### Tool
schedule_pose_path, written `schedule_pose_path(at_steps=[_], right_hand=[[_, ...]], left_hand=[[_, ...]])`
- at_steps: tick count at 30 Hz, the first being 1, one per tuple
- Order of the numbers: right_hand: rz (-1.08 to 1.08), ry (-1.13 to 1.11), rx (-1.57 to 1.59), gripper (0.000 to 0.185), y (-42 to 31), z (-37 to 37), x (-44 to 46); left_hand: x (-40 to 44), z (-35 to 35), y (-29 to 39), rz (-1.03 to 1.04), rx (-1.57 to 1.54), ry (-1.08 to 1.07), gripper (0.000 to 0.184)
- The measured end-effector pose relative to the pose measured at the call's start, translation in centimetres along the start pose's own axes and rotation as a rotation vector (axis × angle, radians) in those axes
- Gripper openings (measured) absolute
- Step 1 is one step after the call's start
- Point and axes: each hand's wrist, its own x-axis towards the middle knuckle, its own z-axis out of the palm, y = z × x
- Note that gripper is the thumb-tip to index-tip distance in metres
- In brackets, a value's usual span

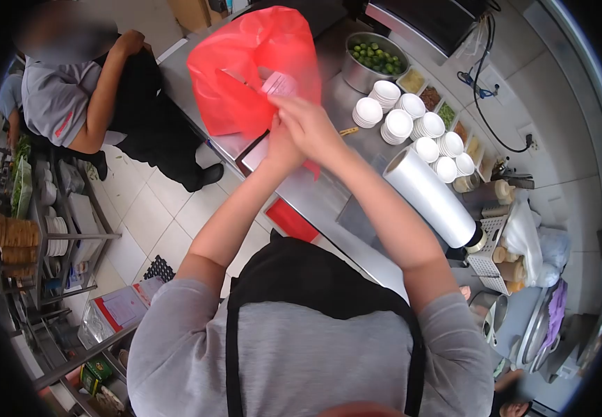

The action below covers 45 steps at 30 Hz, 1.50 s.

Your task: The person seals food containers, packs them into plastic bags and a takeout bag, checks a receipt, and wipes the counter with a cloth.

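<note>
A red plastic bag point(245, 69) stands bunched up on the steel counter, with a white printed slip point(279, 85) at its near side. My left hand point(283, 147) is closed at the bag's near edge, and a strip of red plastic sticks out below the hands. Over it crosses my right hand point(309, 126), touching the left. Its fingers reach toward the slip and are smeared by motion, so their grip does not show. A small wooden clothespin point(348, 131) lies on the counter to the right.
Stacks of white lidded cups point(398, 124), a pot of limes point(377, 57) and a plastic wrap roll point(432, 198) sit on the right. Containers of chopped ingredients point(447, 112) line the wall. A co-worker point(71, 104) stands to the left, near shelves point(71, 236).
</note>
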Motion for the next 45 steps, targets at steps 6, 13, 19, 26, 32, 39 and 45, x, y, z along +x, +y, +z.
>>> schedule_pose_path(at_steps=[6,13,19,26,32,39,45], right_hand=[[0.625,-0.220,-0.204,0.037,11.4,2.4,8.6],[0.779,-0.095,0.239,0.041,15.1,2.3,8.7],[0.485,-0.091,-0.218,0.030,14.7,4.5,7.5],[0.054,0.173,-0.436,0.026,14.1,1.6,8.1],[0.931,0.116,0.573,0.029,11.6,-1.3,5.1],[0.974,0.019,0.782,0.025,9.6,-0.5,-2.0],[0.953,0.013,0.750,0.023,8.8,0.4,-3.7]], left_hand=[[-0.1,-1.7,-2.0,-0.096,-0.155,-0.234,0.057],[-1.4,0.0,-8.7,-0.114,-0.450,-0.531,0.058],[-0.8,-2.5,-6.2,0.042,-0.416,-0.416,0.056],[2.3,-9.1,-4.7,-0.451,-1.395,-0.226,0.065],[1.4,-7.8,-9.0,-0.845,-1.249,-0.152,0.059],[-4.7,-3.6,-9.7,-0.848,-1.240,-0.367,0.039],[-4.6,-3.7,-7.3,-1.012,-1.470,-0.325,0.028]])
